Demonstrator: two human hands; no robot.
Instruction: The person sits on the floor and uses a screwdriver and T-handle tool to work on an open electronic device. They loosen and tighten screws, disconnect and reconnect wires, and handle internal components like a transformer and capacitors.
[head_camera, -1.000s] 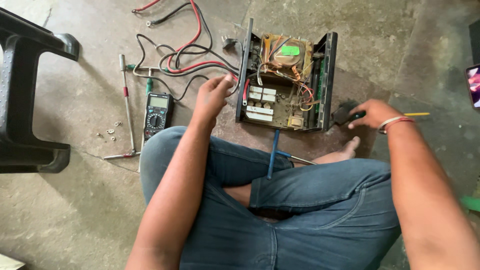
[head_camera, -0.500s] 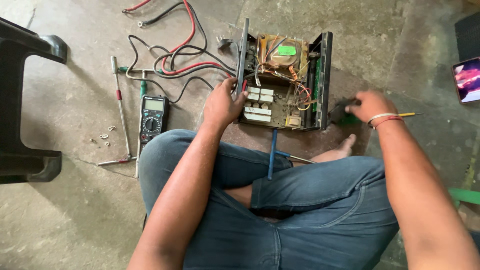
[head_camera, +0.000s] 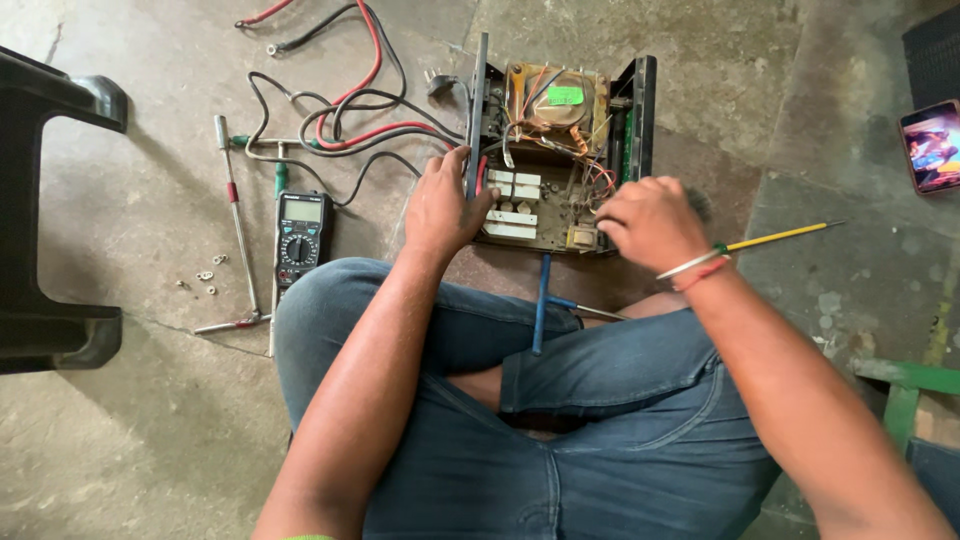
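I sit cross-legged on a concrete floor with an opened black electronics case (head_camera: 640, 110) in front of my knees. It holds a wound transformer (head_camera: 548, 100), a circuit board and loose wires. My left hand (head_camera: 445, 210) grips the case's left side panel (head_camera: 478, 90) near its lower end. My right hand (head_camera: 650, 222) rests over the right front of the board with its fingers curled down. What lies under those fingers is hidden. A yellow-handled tool (head_camera: 790, 235) lies on the floor behind my right wrist.
A black multimeter (head_camera: 300, 235), a long T-handled wrench (head_camera: 235, 215) and small loose screws (head_camera: 205, 275) lie at left. Red and black cables (head_camera: 350, 120) coil behind them. A blue-handled tool (head_camera: 541, 305) lies by my shin. A black plastic stool (head_camera: 50, 200) stands far left, a phone (head_camera: 932, 145) far right.
My left hand has moved from the floor beside the case onto its left side panel. My right hand has moved left from the floor near the yellow tool onto the board.
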